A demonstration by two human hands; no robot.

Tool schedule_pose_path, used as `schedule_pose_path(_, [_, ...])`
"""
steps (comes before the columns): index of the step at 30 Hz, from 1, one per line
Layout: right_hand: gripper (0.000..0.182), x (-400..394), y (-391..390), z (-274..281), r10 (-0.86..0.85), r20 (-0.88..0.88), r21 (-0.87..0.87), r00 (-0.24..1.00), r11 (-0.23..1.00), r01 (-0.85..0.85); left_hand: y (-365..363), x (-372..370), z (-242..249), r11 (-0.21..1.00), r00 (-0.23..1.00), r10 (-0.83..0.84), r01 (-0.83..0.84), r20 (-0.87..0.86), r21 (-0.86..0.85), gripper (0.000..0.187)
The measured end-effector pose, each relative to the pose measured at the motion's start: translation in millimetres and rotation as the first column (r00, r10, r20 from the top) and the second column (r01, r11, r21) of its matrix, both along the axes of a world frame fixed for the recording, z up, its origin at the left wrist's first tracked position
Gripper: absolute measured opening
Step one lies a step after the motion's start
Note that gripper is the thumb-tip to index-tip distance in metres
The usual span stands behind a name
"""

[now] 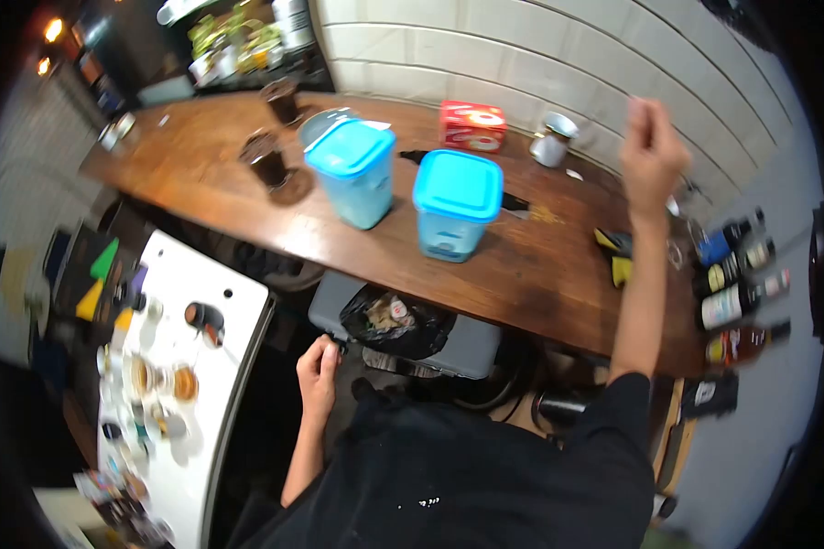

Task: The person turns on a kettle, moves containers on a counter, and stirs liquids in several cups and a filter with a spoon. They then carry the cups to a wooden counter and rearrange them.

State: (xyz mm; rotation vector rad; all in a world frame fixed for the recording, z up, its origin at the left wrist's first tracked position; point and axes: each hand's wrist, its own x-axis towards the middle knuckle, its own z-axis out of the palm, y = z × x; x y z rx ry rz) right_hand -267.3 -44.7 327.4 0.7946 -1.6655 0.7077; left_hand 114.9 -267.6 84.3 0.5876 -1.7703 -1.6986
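Note:
My right hand [652,151] is raised over the right end of the wooden counter, near the tiled wall. Its fingers are pinched together and slightly blurred; whatever they hold, if anything, cannot be made out. My left hand [319,366] is low in front of the counter, fingers curled closed, with a small dark bit showing at the fingertips. Beside it is a grey bin [476,348] with a black bag [426,334] holding scraps. Two containers with blue lids, a left one [357,178] and a right one [456,206], stand upright on the counter.
A red box [472,125] and a metal cup [554,139] stand along the wall. Two dark brown-filled glasses [264,157] are at the left. A yellow-black cloth [619,256] lies under my right arm. Several bottles [728,304] line the right; a white table [233,334] holds jars.

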Motion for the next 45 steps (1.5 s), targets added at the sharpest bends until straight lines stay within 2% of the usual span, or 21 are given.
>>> schedule_pose_path(3, [0.011, 67.3, -0.2, 19.5, 0.236, -0.116, -0.02, 0.965, 0.971, -0.239, 1.4, 11.5, 15.2, 0.991, 0.997, 0.075, -0.071, 0.031, -0.113, 0.031])
schedule_pose_path(5, [0.023, 93.5, 1.8, 16.9, 0.406, -0.297, 0.113, 0.864, 0.914, -0.39, -1.2, 27.8, 16.9, 0.988, 0.995, 0.092, -0.095, -0.024, -0.118, 0.031])
schedule_pose_path(6, [0.029, 107.9, 7.5, 16.5, 0.609, -0.195, 0.26, 0.768, 0.788, -0.559, -4.3, 39.9, 19.6, 0.983, 0.993, 0.111, -0.116, -0.044, -0.142, 0.031])
schedule_pose_path(7, [0.028, 128.8, -2.6, 15.1, 0.697, -0.257, 0.309, 0.67, 0.716, -0.626, -6.3, 53.6, 21.9, 0.978, 0.99, 0.124, -0.132, -0.062, -0.163, 0.031])
schedule_pose_path(9, [0.029, 173.0, -26.5, 17.6, 0.742, -0.355, 0.489, 0.568, 0.665, -0.564, -7.2, 90.1, 20.9, 0.961, 0.97, 0.238, -0.242, -0.046, -0.137, 0.031])
schedule_pose_path(11, [0.031, 203.6, -45.5, 20.9, 0.827, -0.314, 0.614, 0.467, 0.552, -0.564, -10.6, 134.3, 20.0, 0.943, 0.953, 0.298, -0.303, -0.056, -0.139, 0.034])
schedule_pose_path(12, [0.035, 215.5, -59.6, 12.5, 0.846, -0.34, 0.531, 0.41, 0.533, -0.659, -10.0, 159.3, 20.3, 0.928, 0.935, 0.348, -0.353, -0.066, -0.116, 0.034])
schedule_pose_path(15, [0.029, 270.8, -99.1, 4.6, 0.862, -0.296, 0.512, 0.412, 0.507, -0.693, -6.4, 247.8, 11.5, 0.83, 0.839, 0.539, -0.544, -0.079, -0.124, 0.033])
schedule_pose_path(18, [0.028, 347.4, -152.3, -3.4, 0.925, -0.188, 0.596, 0.33, 0.375, -0.71, 3.0, 346.7, 1.1, 0.704, 0.705, 0.708, -0.709, -0.043, -0.038, 0.026])
schedule_pose_path(19, [0.027, 387.4, -177.2, -17.4, 0.887, -0.28, 0.474, 0.367, 0.46, -0.75, 5.0, 381.7, -5.7, 0.666, 0.666, 0.746, -0.746, -0.028, -0.007, 0.025])
schedule_pose_path(20, [0.028, 418.9, -195.2, -20.3, 0.957, -0.103, 0.489, 0.272, 0.287, -0.823, 6.5, 414.2, -16.4, 0.619, 0.618, 0.785, -0.785, -0.051, 0.018, 0.024])
schedule_pose_path(22, [0.032, 487.4, -230.7, -40.5, 0.984, 0.007, 0.377, 0.176, 0.161, -0.912, 6.5, 470.6, -17.5, 0.494, 0.494, 0.869, -0.869, -0.032, -0.017, 0.015])
schedule_pose_path(24, [0.022, 548.2, -257.8, -63.9, 0.98, 0.164, 0.328, 0.109, 0.05, -0.943, -1.4, 521.6, -33.5, 0.377, 0.378, 0.923, -0.926, -0.073, -0.027, 0.008])
schedule_pose_path(26, [0.007, 610.9, -274.0, -84.7, 0.92, 0.391, 0.308, 0.026, -0.104, -0.946, -9.8, 565.7, -51.1, 0.273, 0.271, 0.959, -0.962, -0.088, 0.015, 0.018])
schedule_pose_path(29, [0.013, 694.3, -290.5, -133.9, 0.683, 0.718, 0.144, -0.134, -0.334, -0.932, -32.4, 615.1, -75.3, 0.176, 0.177, 0.982, -0.984, -0.072, -0.018, 0.032])
schedule_pose_path(31, [0.015, 742.0, -302.6, -168.5, 0.493, 0.841, -0.026, -0.224, -0.378, -0.926, -46.1, 636.3, -94.4, 0.129, 0.13, 0.991, -0.991, -0.028, -0.028, 0.041])
schedule_pose_path(33, [0.024, 775.0, -326.3, -199.5, 0.383, 0.896, -0.053, -0.224, -0.409, -0.911, -65.8, 653.8, -110.7, 0.05, 0.042, 0.997, -0.991, 0.063, -0.128, 0.052])
schedule_pose_path(35, [0.03, 799.4, -356.8, -217.9, 0.358, 0.897, -0.086, -0.259, -0.433, -0.897, -81.0, 665.7, -118.2, 0.044, 0.036, 0.995, -0.996, 0.088, -0.083, 0.058])
schedule_pose_path(39, [0.042, 836.3, -424.0, -239.8, 0.447, 0.851, -0.078, -0.277, -0.413, -0.907, -113.1, 686.1, -125.5, 0.066, 0.042, 0.988, -0.985, 0.151, -0.158, 0.066])
schedule_pose_path(42, [0.053, 862.2, -484.0, -255.8, 0.397, 0.881, -0.082, -0.258, -0.409, -0.909, -142.5, 701.5, -138.7, 0.042, 0.005, 0.984, -0.978, 0.179, -0.203, 0.074])
schedule_pose_path(45, [0.066, 889.4, -528.3, -285.2, 0.502, 0.832, -0.076, -0.236, -0.319, -0.945, -176.7, 711.8, -131.8, 0.008, -0.054, 0.978, -0.956, 0.202, -0.294, 0.085])
